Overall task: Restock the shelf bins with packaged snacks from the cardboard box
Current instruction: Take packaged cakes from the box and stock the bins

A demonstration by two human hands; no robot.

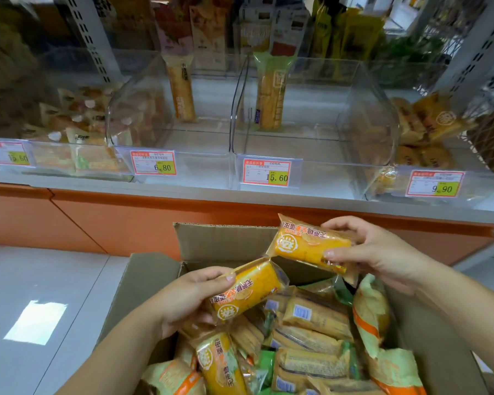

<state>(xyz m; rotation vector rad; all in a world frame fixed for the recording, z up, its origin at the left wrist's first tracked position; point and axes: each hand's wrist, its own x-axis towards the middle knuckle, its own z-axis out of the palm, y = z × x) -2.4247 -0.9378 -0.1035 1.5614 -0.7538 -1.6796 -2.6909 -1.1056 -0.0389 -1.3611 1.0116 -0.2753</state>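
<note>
On the head camera you are mid-pick. Your left hand [188, 297] pinches the lower orange packet [246, 292] between thumb and fingers, just above the open cardboard box [226, 240]. Your right hand [371, 249] grips the upper orange packet [311, 246] by its end. Next, likely lift both into a clear plastic bin [325, 178]; which bin is unclear. The glossy, crinkly film wraps soft-looking oblong cakes.

A bright patch of light [36, 323] is lying on the pale grey floor [54, 269] at lower left, while an orange base panel [126, 220] is running across mid-frame beneath perforated grey uprights [87, 38].
</note>
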